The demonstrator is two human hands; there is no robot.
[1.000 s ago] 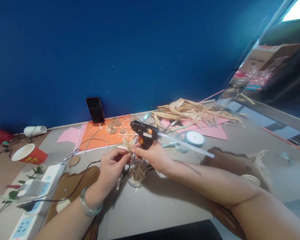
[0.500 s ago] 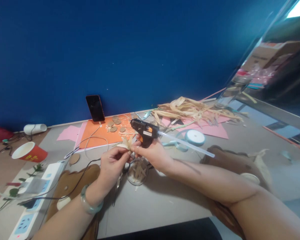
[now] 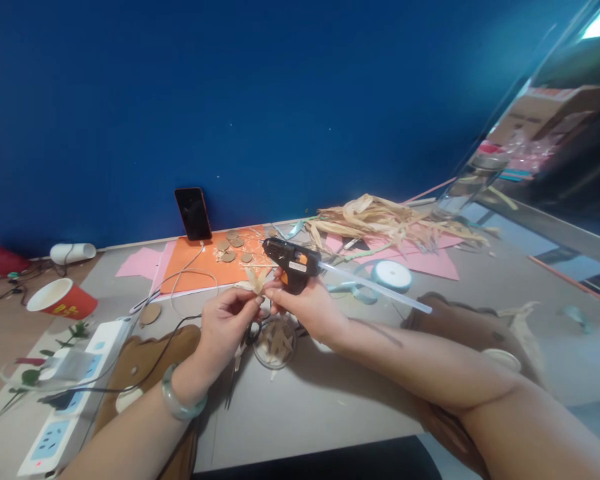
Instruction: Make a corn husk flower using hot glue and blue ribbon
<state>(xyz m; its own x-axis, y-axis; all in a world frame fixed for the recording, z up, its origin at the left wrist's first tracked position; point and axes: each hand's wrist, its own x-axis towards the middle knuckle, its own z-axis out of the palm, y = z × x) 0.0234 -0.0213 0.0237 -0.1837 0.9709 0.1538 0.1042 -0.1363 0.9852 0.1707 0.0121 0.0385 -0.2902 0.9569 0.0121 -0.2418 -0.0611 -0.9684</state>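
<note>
A small pale flower of dried husk strips [image 3: 256, 280] is pinched between the thumb and fingers of my left hand [image 3: 230, 323]. My right hand [image 3: 313, 307] is wrapped round a black glue gun [image 3: 295, 265] with a long clear glue stick [image 3: 380, 289] jutting from its rear. The right thumb and a fingertip also reach the flower's base, close to the left fingers. Below both hands stands a round clear dish [image 3: 275, 343] of cut husk pieces. Scissors [image 3: 233, 380] lie beside it, partly covered by my left hand.
Dried husks [image 3: 380, 220] are heaped at the back right, near a ribbon spool [image 3: 391, 275]. A phone [image 3: 193, 215] leans on the blue wall behind orange paper [image 3: 187, 270] with wooden discs. At left are a power strip [image 3: 83, 393] and a red paper cup [image 3: 75, 301].
The view has shifted very slightly. Both hands keep almost the same pose, with the flower and the glue gun still held.
</note>
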